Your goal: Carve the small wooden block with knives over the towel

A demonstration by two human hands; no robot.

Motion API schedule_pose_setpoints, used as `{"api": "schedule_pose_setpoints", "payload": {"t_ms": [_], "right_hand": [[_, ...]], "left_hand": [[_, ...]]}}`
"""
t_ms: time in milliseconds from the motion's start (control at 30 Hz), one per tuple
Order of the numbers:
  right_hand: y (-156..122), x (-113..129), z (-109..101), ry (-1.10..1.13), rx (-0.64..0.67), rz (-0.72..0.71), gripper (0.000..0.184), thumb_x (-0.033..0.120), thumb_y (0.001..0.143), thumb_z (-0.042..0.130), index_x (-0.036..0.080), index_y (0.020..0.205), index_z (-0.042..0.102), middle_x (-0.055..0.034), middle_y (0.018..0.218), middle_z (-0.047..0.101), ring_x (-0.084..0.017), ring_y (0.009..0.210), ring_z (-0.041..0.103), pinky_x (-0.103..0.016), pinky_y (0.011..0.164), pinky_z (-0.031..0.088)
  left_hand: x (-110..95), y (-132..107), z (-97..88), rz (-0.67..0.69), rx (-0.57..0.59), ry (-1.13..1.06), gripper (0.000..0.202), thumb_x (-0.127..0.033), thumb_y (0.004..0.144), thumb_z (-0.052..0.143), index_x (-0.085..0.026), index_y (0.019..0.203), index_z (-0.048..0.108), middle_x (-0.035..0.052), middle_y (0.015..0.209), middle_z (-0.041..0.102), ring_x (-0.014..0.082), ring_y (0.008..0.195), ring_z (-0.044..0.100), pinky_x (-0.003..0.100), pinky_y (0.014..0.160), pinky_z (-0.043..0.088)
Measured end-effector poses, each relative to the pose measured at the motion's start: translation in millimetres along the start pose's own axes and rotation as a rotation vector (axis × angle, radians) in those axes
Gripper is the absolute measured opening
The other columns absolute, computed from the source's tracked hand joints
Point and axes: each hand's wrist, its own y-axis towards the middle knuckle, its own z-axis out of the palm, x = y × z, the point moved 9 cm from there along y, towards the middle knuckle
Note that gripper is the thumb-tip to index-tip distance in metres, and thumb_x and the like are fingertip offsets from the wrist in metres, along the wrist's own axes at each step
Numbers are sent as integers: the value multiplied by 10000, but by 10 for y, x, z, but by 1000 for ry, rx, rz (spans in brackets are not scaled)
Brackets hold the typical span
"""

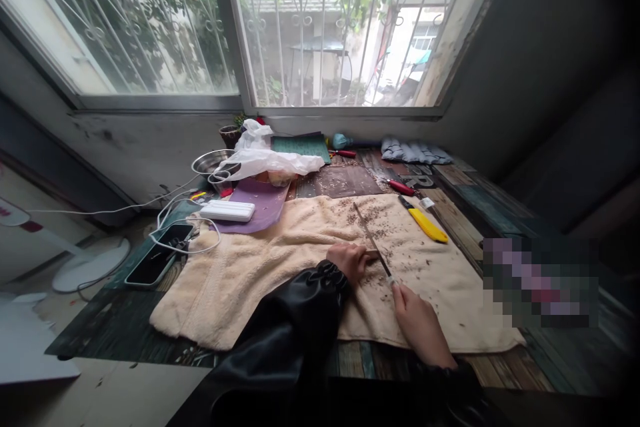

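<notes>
One slender file-like tool [371, 235], held in the right hand [416, 317]: fingers wrapped round its pale near end, thumb laid along it, the bare shaft running forward and leftward from the grip. Judged light and stiff, rough along its length if it is indeed a file, perhaps apt to flex or snap if levered sideways; best taken by the pale end, where the right hand has it. Appearance: long, straight, narrow, dark brown to grey, with a whitish collar just ahead of the fingers. One small brown stick [371, 254], apparently wood, pinched in the left hand [350, 261] with the fingers curled close; only a short stub projects toward the shaft, which crosses at its tip, though contact pressure cannot be told. Judged very light, rigid, dry rather than slippery, liable to split if thin; best pinned close behind the exposed end. Colour mid-brown, surface detail too small to read. Beneath both hands, one cream towel [260, 280], soft and rumpled left of the grip. Around and beyond the shaft, dark shavings [370, 217], scattered. Beyond the right hand, slightly rightward, one yellow utility knife [426, 223], dark at its far end, lying on the towel.
</notes>
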Motion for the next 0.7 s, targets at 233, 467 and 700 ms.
{"api": "schedule_pose_setpoints", "payload": {"t_ms": [233,467,700], "right_hand": [[-358,-329,98,11,68,45,357,370,803,221,217,775,542,-57,674,614,-166,629,541,-222,476,255],[-58,-46,-18,-40,3,20,351,335,805,240,204,748,560,-60,653,613,-137,547,514,-219,471,232],[-111,-64,51,-41,20,21,358,347,810,212,211,798,543,-61,676,616,-148,571,523,-222,469,225]], "left_hand": [[2,14,-1,11,5,4,226,-355,768,398,-202,716,555,8,693,594,136,676,523,255,610,334],[-23,3,-10,25,7,16,217,-337,770,396,-193,718,550,20,698,596,138,687,527,250,623,348],[-31,5,-4,37,-5,19,213,-352,760,408,-204,706,552,6,688,596,135,681,524,254,634,343]]}}
